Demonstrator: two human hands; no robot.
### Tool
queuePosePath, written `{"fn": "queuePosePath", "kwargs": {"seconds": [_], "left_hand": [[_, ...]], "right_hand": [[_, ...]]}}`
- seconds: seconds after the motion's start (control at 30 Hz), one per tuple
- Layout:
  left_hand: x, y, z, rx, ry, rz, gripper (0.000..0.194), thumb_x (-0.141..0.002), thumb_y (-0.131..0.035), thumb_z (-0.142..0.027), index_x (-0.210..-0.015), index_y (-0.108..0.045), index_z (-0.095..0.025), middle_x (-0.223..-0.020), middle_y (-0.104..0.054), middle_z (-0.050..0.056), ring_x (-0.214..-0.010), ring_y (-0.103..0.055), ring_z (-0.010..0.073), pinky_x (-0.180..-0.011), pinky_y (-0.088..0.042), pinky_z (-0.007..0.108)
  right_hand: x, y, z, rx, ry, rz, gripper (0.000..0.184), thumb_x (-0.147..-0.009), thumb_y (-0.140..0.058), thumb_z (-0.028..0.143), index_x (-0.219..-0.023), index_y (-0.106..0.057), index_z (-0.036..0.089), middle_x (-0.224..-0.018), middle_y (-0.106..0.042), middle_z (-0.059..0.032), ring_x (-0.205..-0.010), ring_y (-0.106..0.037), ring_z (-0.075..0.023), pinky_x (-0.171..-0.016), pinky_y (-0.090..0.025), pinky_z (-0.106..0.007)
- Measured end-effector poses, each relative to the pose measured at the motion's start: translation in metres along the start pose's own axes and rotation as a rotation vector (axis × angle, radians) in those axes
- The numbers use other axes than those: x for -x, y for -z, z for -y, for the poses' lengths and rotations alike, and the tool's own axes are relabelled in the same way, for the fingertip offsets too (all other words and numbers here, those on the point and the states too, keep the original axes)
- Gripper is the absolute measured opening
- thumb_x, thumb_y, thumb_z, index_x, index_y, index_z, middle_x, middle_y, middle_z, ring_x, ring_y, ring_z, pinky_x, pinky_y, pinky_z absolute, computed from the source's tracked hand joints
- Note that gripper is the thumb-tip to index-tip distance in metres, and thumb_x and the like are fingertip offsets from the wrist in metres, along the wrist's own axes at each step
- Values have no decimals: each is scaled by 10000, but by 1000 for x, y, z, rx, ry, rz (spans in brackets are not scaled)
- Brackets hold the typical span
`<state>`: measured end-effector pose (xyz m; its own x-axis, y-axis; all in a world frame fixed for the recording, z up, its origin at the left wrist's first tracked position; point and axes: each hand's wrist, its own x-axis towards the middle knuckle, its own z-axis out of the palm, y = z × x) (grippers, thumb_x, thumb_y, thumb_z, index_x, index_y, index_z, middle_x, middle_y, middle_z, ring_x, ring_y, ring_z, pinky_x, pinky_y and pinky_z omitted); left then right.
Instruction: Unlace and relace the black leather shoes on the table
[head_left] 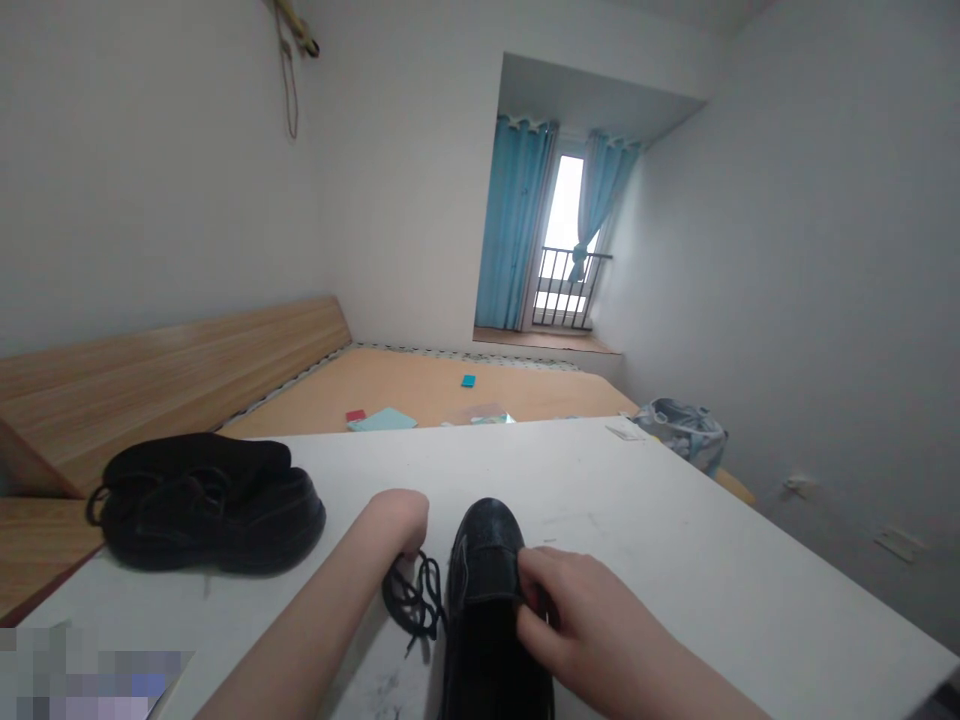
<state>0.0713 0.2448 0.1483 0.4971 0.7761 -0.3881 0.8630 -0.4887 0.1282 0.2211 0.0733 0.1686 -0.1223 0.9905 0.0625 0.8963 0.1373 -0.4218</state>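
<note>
A black leather shoe (pixel 484 580) stands on the white table (pixel 675 560) right in front of me, its toe pointing away. My right hand (pixel 585 620) rests on the shoe's upper, fingers curled and pinching at the lacing area. My left hand (pixel 397 520) is closed in a fist just left of the shoe, gripping the black shoelace (pixel 412 600), which lies in loose loops on the table beside the shoe.
More black shoes (pixel 210 500) lie in a heap at the table's left. Behind the table are a bare wooden bed frame (pixel 450 385) with small coloured papers, a bag (pixel 686 430) at the right, and a window with blue curtains (pixel 517 230).
</note>
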Motion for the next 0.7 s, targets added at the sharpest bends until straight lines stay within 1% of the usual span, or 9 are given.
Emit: {"fn": "queuePosePath", "kwargs": {"seconds": [0.1,0.23,0.3,0.37,0.4,0.47,0.53,0.6,0.7], "left_hand": [[6,10,8,74,-19,-4,303,-915,-564,-328,-1168,-568,-160,-1161,-595,83,-969,-610,210,-816,-529,413],[25,36,18,252,-173,-160,190,-945,-435,-254,-1024,-561,-137,-908,-668,56,-831,-612,189,-783,-496,378],[38,49,16,364,-295,-228,191,-951,-362,-243,-1067,-500,-180,-929,-664,23,-841,-603,162,-763,-479,311],[53,58,7,484,-441,-276,197,-964,-331,-306,-1056,-474,-207,-955,-644,4,-902,-589,145,-760,-464,266],[59,61,1,649,-592,-280,170,-941,-392,-310,-1009,-490,-190,-894,-639,11,-870,-588,153,-747,-458,272],[70,63,-13,844,-770,-217,136,-910,-467,-304,-945,-521,-184,-792,-607,-12,-793,-572,138,-733,-449,272],[75,63,-23,914,-837,-178,108,-898,-488,-262,-914,-556,-179,-773,-578,-26,-745,-550,115,-703,-446,251],[74,61,-28,959,-813,-178,109,-894,-489,-226,-911,-582,-173,-742,-568,-33,-686,-540,98,-648,-443,225],[66,63,-25,1247,-636,-252,93,-853,-520,-160,-886,-605,-142,-581,-526,-51,-498,-495,76,-480,-390,178]], "right_hand": [[1,7,-2,-35,61,15,94,-751,-535,175,-694,-463,197,-695,-557,29,-614,-456,-114,-549,-253,-233],[-3,24,-7,-177,93,115,137,-823,-599,344,-785,-564,217,-630,-512,53,-569,-439,-111,-523,-274,-228],[-10,30,-11,-291,75,41,201,-885,-528,414,-886,-595,225,-634,-496,45,-584,-444,-123,-536,-318,-235],[-22,31,-13,-392,104,-90,277,-927,-458,416,-1111,-558,234,-843,-570,-8,-732,-508,-149,-636,-402,-255],[-28,29,-14,-426,145,-136,343,-932,-448,407,-1227,-493,239,-1006,-570,-45,-857,-523,-166,-722,-430,-278],[-41,25,-12,-467,251,-164,442,-928,-457,385,-1340,-382,242,-1253,-467,-92,-1087,-466,-192,-895,-415,-332],[-52,20,-10,-469,322,-200,351,-930,-456,380,-1248,-468,231,-1280,-438,-93,-1180,-398,-203,-995,-354,-373],[-61,16,-9,-519,326,-244,243,-921,-480,423,-974,-597,217,-1193,-497,-76,-1170,-398,-216,-1036,-306,-401],[-73,14,-20,-858,220,-237,434,-863,-520,560,-630,-520,193,-882,-595,-61,-948,-524,-224,-943,-395,-411]]}}
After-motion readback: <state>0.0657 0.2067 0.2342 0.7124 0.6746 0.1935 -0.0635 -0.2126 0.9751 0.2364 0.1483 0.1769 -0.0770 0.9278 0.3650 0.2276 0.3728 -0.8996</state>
